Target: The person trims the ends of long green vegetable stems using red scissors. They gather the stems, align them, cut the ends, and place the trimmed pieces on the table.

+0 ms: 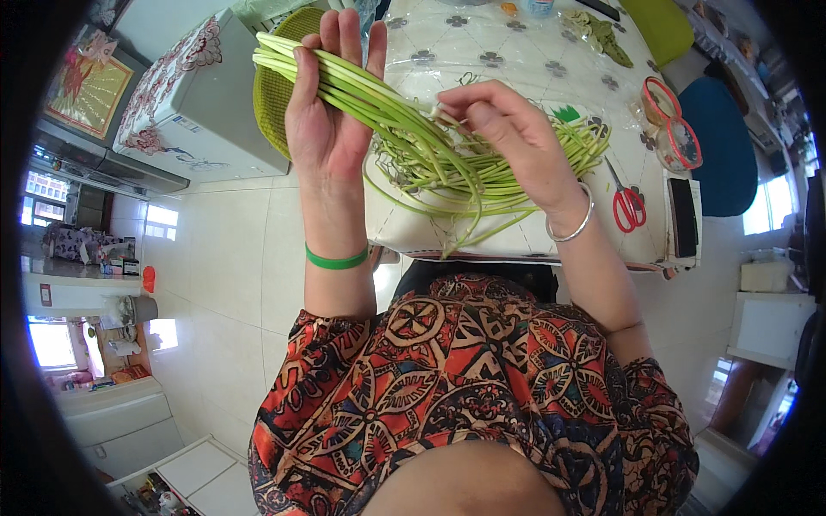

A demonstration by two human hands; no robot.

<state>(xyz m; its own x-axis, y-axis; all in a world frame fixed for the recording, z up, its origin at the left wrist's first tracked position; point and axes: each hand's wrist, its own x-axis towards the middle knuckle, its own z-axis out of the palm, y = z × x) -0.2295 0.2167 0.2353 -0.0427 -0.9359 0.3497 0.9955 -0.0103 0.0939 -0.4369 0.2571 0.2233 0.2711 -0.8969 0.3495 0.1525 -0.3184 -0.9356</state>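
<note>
A bundle of long green garlic scapes (361,90) lies across the palm of my left hand (332,122), with the thumb folded over it. Their pale cut ends stick out at the left, and the curling tips hang down to the right. At those tips is my right hand (516,135), its thumb and index finger bent around a pale scape bud (444,117). Whether the fingers pinch it is hidden. Below and behind my right hand, a loose heap of garlic scapes (503,190) rests on the covered table (445,229).
Red-handled scissors (629,208) lie right of the heap, near a dark phone-like object (682,216). Beyond stand red-rimmed jars (681,142) and wilted leaves (600,39). A yellow-green woven chair (271,109) is left of the table, a blue chair (716,148) right.
</note>
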